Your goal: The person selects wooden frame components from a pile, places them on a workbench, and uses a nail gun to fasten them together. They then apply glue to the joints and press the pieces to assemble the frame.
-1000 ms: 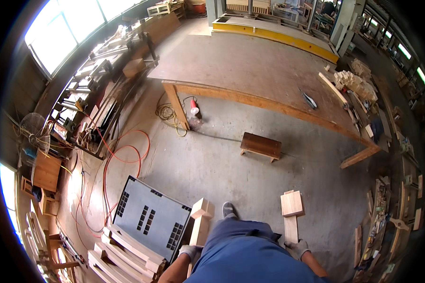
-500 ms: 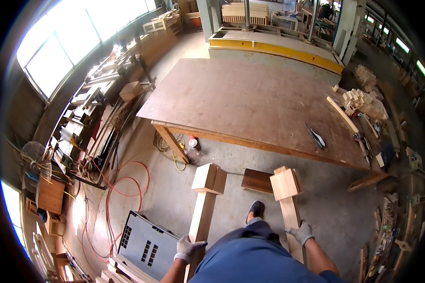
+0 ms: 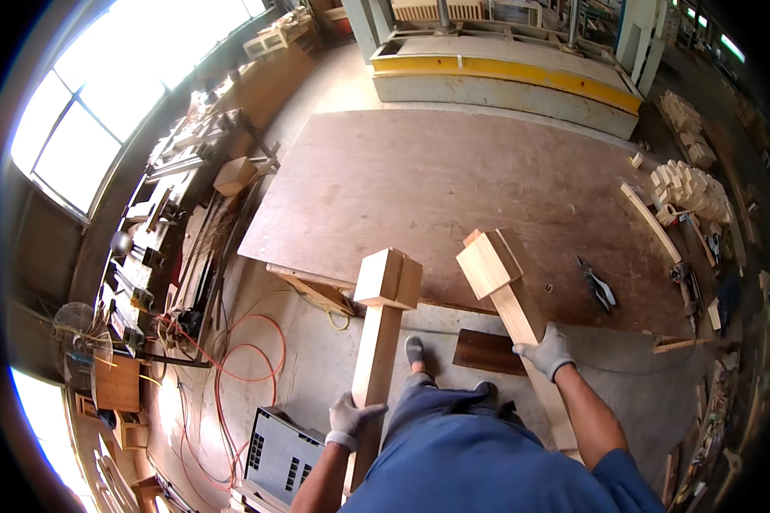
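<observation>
Block-ended wooden posts (image 3: 378,350), gripped by left hand (image 3: 349,420) and right hand (image 3: 549,351), are now brought within reach of the bench (image 3: 385,171) at twelve o'clock.

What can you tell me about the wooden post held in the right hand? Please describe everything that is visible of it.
The post looks like pale, bare wood: a long, squared bar with a wider block at its far end. The block seems built from joined pieces, with a small stub beyond it. The post slants, its far end to the left. The gloved right hand grips the bar. In the picture, the block overlaps the table; whether they touch, I cannot tell.
</observation>
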`<state>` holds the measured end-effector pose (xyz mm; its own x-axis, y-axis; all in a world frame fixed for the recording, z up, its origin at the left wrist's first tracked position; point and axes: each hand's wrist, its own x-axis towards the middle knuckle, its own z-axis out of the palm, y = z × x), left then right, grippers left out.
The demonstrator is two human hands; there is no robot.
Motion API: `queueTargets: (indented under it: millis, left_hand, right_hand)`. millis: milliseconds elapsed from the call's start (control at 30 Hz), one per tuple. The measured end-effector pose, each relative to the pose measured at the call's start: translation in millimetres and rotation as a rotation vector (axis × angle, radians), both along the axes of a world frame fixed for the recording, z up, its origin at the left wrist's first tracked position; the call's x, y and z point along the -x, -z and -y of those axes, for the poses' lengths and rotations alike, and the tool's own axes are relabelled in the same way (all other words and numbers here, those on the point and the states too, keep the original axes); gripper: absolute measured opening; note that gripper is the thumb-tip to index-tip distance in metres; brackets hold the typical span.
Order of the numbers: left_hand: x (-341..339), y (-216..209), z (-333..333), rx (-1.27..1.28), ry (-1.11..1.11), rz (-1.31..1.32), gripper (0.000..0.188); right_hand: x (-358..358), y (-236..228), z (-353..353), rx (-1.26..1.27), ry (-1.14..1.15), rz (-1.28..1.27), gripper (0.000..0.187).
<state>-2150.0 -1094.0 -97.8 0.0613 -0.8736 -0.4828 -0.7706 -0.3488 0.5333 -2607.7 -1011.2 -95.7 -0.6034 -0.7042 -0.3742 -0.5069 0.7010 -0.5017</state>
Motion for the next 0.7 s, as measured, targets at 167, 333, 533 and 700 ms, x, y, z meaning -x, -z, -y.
queueTargets:
  millis: [167,333,533,700]
  left_hand:
    - [14,5,104,0.08,0.107,0.133,0.071]
    - [42,-20,225,0.014,0.216,0.255,0.074]
    - [92,-18,342,0.114,0.33,0.364,0.073]
    - [107,9,386,0.199,0.374,0.313,0.074]
  right_hand:
    - [10,12,79,-0.12,-0.034,-0.157,0.08]
    - [15,-7,171,-0.218,0.016,-0.183,0.082]
    - [24,40,244,-0.169,0.015,-0.356,0.077]
    - [7,39,207,-0.065,-0.018,-0.441,0.082]
